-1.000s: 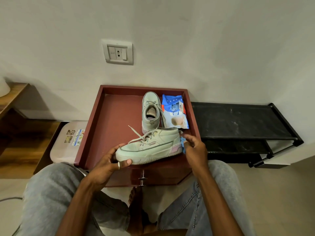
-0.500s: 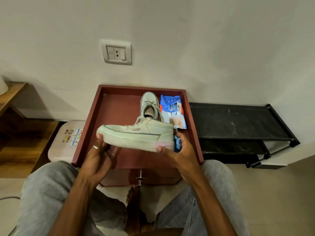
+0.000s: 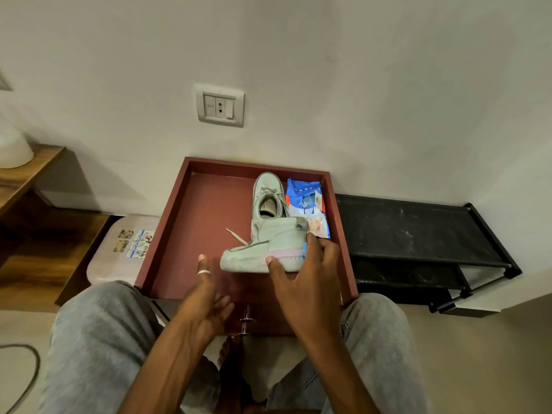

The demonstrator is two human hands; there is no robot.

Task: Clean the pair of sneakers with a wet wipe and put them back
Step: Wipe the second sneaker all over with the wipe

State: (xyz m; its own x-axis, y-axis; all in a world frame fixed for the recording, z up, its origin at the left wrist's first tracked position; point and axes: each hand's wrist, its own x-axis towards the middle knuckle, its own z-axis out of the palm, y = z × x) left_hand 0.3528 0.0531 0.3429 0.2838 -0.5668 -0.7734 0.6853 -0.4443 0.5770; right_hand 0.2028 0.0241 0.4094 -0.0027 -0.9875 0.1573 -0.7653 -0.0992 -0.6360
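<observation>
Right grip [image 3: 304,282] curled round heel of mint sneaker [image 3: 268,246], blue wet wipe [image 3: 305,249] pinched vs it, over maroon tray [image 3: 167,234]. Left grip [image 3: 206,297] spread, free, at toe's 8 o'clock. 2nd sneaker [image 3: 267,195] at 12, wipes pack [image 3: 306,201] at 1.

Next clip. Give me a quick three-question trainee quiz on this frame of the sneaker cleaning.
1. True or false: the left hand grips the near sneaker by its toe.
2. In the red tray, the wet wipe pack lies: A) left of the far sneaker; B) right of it; C) under it.
3. Fill in: the right hand holds the near sneaker at its ____ end.
Key: 1 false, that hand is open and off the shoe; 2 B; 3 heel.
</observation>
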